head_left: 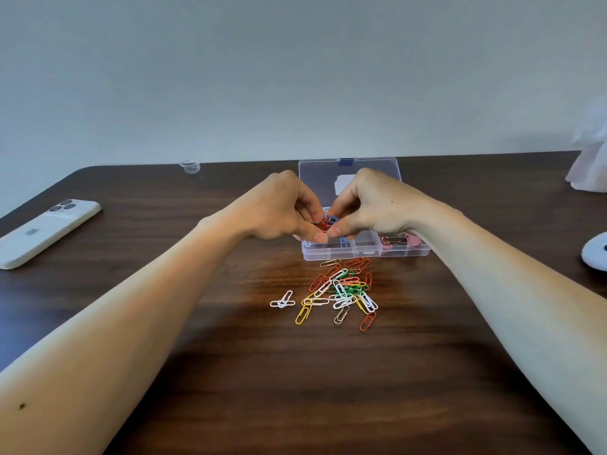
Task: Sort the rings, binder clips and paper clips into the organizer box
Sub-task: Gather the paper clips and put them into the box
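Observation:
A clear plastic organizer box lies open on the dark wooden table, its lid tipped back. Over its left compartments my left hand and my right hand meet, both pinching a small bunch of red and blue paper clips. A blue paper clip lies in a front compartment. Pink binder clips fill the right compartment. A pile of colored paper clips lies on the table in front of the box, with two white ones apart at its left. No rings are visible.
A white phone lies face down at the table's left. A small clear cup stands by the far edge. Something white and crumpled sits at the far right, and a white rounded object at the right edge.

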Available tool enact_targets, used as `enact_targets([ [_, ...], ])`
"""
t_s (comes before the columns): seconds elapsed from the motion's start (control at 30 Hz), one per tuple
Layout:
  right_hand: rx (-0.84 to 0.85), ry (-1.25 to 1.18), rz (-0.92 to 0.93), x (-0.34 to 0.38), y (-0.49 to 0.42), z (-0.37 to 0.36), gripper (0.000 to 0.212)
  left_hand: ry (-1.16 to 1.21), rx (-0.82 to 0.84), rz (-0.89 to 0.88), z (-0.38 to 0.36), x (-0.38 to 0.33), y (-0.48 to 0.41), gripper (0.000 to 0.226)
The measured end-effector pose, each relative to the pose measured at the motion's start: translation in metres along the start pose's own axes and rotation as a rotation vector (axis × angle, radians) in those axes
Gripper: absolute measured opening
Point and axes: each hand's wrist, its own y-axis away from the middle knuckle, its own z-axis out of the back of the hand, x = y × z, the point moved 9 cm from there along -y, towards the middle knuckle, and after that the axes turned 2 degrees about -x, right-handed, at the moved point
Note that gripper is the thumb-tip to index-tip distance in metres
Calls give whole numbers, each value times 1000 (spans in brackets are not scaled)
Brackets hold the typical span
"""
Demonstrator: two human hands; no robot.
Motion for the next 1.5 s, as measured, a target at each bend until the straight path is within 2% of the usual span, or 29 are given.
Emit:
enact_targets([
  [0.27, -7, 171, 9, 3, 2, 1, 21, -84, 1, -58, -5, -11, 4, 24],
  [0.47, 4, 252, 31, 9, 4, 1, 23, -68, 67, -45, -6, -10, 6, 23],
  [0.9, 26, 192, 16, 6, 6, 3, 12, -160, 65, -68, 0, -13, 8, 11],
  [1.13, -2, 183, 18, 3, 10, 6, 6, -125, 66, -57, 5, -9, 13, 19],
  [1.23, 2, 164, 8, 2, 20, 5, 3, -119, 131, -9, 2, -3, 25, 17],
  [1.33, 40, 151, 18, 2, 33, 1, 3, -90, 276, 35, -5, 0, 43, 22],
  [1.43, 144, 118, -12, -1, 50, -6, 20, -219, 407, 59, -15, 4, 59, 43],
  [1.5, 223, 156, -42, -6, 61, -14, 28, -290, 409, 60, -20, 4, 61, 52],
])
